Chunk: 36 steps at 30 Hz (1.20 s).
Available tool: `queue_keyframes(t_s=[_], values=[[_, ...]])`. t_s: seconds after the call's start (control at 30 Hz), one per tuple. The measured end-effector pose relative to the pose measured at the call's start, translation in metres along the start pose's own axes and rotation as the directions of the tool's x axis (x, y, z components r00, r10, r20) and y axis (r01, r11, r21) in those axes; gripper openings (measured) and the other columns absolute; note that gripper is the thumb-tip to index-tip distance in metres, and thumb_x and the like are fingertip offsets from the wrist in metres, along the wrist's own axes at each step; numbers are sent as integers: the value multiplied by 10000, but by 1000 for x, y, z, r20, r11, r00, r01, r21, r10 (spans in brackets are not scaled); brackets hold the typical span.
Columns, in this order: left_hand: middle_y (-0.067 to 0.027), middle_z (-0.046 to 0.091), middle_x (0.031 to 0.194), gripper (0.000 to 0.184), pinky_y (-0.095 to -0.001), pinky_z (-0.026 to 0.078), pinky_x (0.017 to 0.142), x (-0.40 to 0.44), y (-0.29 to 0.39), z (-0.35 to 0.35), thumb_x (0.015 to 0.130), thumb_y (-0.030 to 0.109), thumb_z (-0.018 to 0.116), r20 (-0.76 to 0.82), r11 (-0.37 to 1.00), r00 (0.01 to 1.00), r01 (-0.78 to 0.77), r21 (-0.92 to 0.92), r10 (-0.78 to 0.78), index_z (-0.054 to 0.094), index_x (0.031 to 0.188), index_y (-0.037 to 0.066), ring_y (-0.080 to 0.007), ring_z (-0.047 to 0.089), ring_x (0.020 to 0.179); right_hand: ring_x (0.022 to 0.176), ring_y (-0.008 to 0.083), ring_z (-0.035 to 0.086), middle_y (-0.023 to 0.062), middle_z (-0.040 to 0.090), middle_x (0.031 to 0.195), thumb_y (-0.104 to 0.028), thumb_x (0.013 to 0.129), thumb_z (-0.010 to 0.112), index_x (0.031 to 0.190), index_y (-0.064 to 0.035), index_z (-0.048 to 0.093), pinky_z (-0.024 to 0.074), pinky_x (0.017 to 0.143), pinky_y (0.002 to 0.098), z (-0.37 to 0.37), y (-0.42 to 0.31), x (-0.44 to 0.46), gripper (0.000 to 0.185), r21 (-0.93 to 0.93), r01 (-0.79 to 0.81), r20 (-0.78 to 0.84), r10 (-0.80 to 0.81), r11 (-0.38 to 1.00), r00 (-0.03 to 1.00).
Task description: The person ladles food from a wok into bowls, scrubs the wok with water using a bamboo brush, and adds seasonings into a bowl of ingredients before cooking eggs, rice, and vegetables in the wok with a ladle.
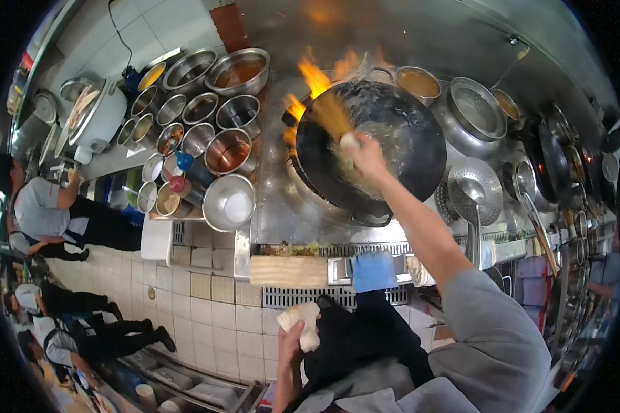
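A large black wok (pixel 417 148) sits on the burner, with some watery liquid and steam showing inside. My right hand (pixel 366 155) reaches over it, closed around a bamboo wok brush (pixel 332 113) whose bristles are blurred and point toward the wok's far left side. Something whitish shows at the brush's grip. Orange flames (pixel 315 77) rise along the wok's left and far rim. Low in front of my body, my left hand (pixel 291 344) is wrapped round a bunched off-white cloth (pixel 302 323), apart from the stove.
Several metal bowls and pots (pixel 229 151) of sauces and seasonings stand to the left. A perforated skimmer (pixel 486 186) and a ladle (pixel 468 196) lie right of the wok. A folded beige towel (pixel 288 272) and a blue cloth (pixel 373 272) lie along the stove's front edge. Other people (pixel 45 213) stand far left.
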State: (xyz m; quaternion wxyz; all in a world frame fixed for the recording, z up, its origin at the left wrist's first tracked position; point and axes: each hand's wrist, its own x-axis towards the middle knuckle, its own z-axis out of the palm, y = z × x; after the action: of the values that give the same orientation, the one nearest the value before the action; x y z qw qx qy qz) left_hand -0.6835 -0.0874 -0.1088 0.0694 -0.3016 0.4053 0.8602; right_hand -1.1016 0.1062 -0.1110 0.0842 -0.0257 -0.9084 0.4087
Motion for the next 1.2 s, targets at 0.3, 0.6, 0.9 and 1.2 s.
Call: queue_keyframes(t_s=[0.3,0.6,0.9,1.2], values=[[-204,656,982,460,-313,530,549,-11,-9,-11,846,208,604,-66,998,998,-4,59,8,499,1204,-60,-211,643,686,747,246,678,87,672,807,-248,821,567,868,-107,688,537,607,379,-147,30,56,191,-795,303,197,-248,526,949],[-213,650,991,455,-316,533,563,0,-19,10,850,162,593,19,996,1000,23,85,-25,471,1232,-53,-220,643,707,750,310,680,138,671,790,-232,805,559,1029,-171,641,530,649,441,-134,9,-63,246,-627,366,391,-129,687,911],[-220,643,1006,368,-334,550,572,30,-21,66,891,105,548,52,992,996,60,114,-66,472,1231,-13,-236,653,738,899,345,660,176,678,942,-325,825,535,958,-58,670,517,781,468,-99,-23,39,327,-518,157,177,-74,841,981],[-186,643,984,436,-347,555,626,150,-22,138,936,323,526,147,996,989,-4,93,-10,482,1197,-23,-272,665,801,916,301,661,110,687,962,-375,807,584,1040,-192,679,518,770,439,-213,77,-30,311,-683,375,398,-110,627,911]])
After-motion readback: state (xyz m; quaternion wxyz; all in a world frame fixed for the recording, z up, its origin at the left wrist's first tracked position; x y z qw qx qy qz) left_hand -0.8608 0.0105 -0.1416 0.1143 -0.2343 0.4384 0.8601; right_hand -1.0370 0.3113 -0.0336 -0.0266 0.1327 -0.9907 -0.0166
